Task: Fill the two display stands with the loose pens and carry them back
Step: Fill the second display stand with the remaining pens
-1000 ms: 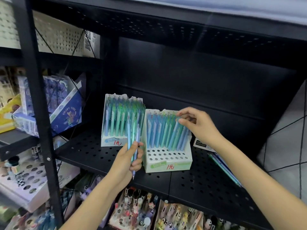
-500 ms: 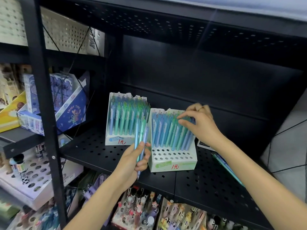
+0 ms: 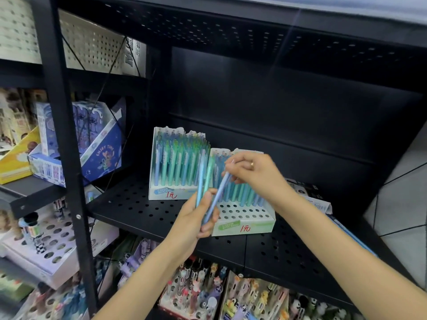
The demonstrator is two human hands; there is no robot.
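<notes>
The light is soft and even, not very bright. It seems to come from above and behind the camera. A pale streak of glare runs down the dark shelf back (image 3: pixel 286 40), up and to the right of the right hand (image 3: pixel 256 174). The deep space behind that hand is dim. The arms look bright and cast almost no shadow. Both hands and the pens (image 3: pixel 208 188) in the left hand (image 3: pixel 196 220) are a bit smeared. The picture bends at the edges. Things low and far left of the left hand are fuzzy.
</notes>
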